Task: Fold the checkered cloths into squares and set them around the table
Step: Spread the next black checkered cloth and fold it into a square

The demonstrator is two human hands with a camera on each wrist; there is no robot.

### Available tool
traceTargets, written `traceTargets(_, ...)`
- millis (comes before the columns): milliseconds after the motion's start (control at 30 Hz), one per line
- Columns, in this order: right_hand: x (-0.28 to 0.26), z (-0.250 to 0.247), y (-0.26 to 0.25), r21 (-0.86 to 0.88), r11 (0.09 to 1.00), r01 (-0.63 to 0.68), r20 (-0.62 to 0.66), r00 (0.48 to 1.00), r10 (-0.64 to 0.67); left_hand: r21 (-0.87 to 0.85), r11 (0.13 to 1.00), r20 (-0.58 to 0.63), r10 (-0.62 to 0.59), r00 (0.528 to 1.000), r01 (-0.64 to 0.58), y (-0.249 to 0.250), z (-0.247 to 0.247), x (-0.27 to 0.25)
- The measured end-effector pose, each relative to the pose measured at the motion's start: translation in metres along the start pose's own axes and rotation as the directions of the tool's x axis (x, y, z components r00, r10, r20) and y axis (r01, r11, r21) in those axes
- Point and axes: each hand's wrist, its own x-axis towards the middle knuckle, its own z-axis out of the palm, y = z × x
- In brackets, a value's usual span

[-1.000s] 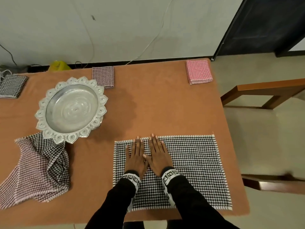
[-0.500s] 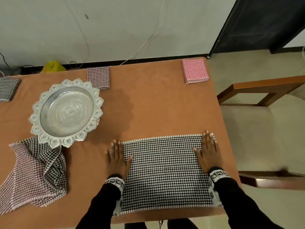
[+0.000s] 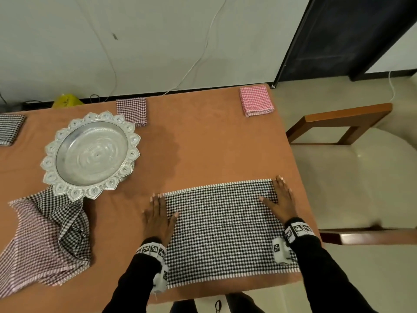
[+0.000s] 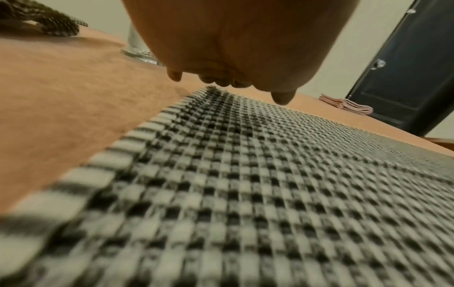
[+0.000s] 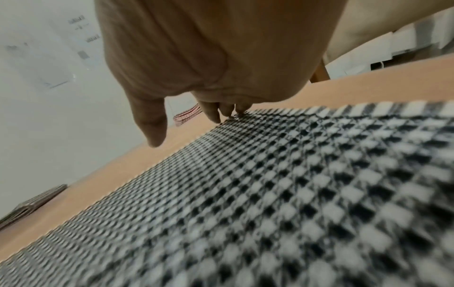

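black-and-white checkered cloth: lay spread flat at the near right edge of the counter, white-striped hems at its far and near edges. it looked pressed smooth so the next fold would come out square, i judged.

my left hand: flat, fingers straight, palm down on the cloth's left edge, partly on the counter. it gripped nothing.

my right hand: flat, fingers straight, on the cloth's far right corner, thumb spread inward. it gripped nothing. both forearms reached in from the near edge, wrists low, spread to the two sides.

folded cloths already set out: pink checkered square at the far right corner; dark checkered square at the far edge; another dark one at the far left.

unfolded checkered cloths: heaped at the near left, one edge tucked under the silver tray, still to be folded.

wooden chair: stood just beside the counter's right side.
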Motion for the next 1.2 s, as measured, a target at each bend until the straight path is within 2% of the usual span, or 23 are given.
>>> traceTargets(67,-0.018,0.017,-0.016,-0.098,0.995,0.028,-0.068,0.997,-0.034,-0.001,1.000,-0.040,0.020,0.999,-0.020,0.011,0.010,-0.021)
traceTargets(167,-0.065,0.068,-0.056,-0.207,0.968,0.143,-0.076,0.984,-0.162,-0.026,0.997,-0.104,0.064,0.993,-0.067,0.043,0.038,-0.059)
traceTargets(300,-0.126,0.141,-0.112,-0.276,0.914,0.298,0.014,0.952,-0.306,0.030,0.995,-0.046,0.097,0.994,-0.096,0.082,0.068,-0.089)
traceTargets(433,-0.147,0.168,-0.130,-0.338,0.886,0.318,0.124,0.948,-0.293,0.047,0.998,-0.033,0.044,0.998,-0.043,0.082,0.083,-0.097)
traceTargets(533,-0.147,0.165,-0.124,-0.355,0.877,0.324,0.149,0.946,-0.289,0.084,0.993,-0.001,0.077,0.997,-0.077,0.075,0.084,-0.099)
traceTargets(633,-0.143,0.146,-0.102,-0.387,0.872,0.300,0.161,0.953,-0.257,0.089,0.995,-0.045,0.054,0.998,-0.050,0.061,0.080,-0.099)
traceTargets(767,-0.136,0.100,-0.037,-0.433,0.892,0.133,0.053,0.991,-0.122,0.044,0.995,-0.121,-0.083,0.989,0.089,0.009,0.070,-0.104)
traceTargets(900,-0.134,0.046,0.038,-0.406,0.914,-0.024,-0.089,0.996,-0.013,0.041,0.996,-0.127,-0.075,0.989,0.081,-0.022,0.066,-0.110)
traceTargets(1000,-0.132,0.035,0.058,-0.441,0.897,0.002,-0.078,0.996,-0.041,0.042,0.996,-0.144,-0.065,0.987,0.072,-0.021,0.065,-0.110)
traceTargets(1200,-0.132,0.039,0.060,-0.448,0.894,0.009,-0.093,0.994,-0.057,0.046,0.997,-0.173,-0.059,0.983,0.067,-0.021,0.065,-0.110)
